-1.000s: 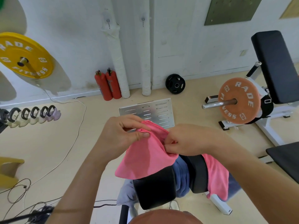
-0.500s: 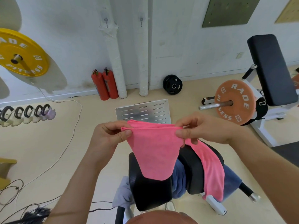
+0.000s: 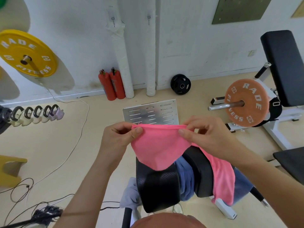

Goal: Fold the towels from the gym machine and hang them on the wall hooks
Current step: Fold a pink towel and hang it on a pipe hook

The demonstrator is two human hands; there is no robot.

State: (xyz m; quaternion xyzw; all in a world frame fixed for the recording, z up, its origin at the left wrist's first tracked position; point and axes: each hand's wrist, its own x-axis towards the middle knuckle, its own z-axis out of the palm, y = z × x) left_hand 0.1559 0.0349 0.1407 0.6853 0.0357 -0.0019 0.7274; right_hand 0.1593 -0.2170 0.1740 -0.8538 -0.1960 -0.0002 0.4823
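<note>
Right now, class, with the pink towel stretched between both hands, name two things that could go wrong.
The left hand and right hand only pinch the pink towel by its top edge; a slip could drop it on the floor. Pink cloth trails over the black pad beside the blue towel; lifting might drag that towel off.

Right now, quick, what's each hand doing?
Left hand: pinching the pink towel at its top edge.
Right hand: pinching the same towel's top edge.
</note>
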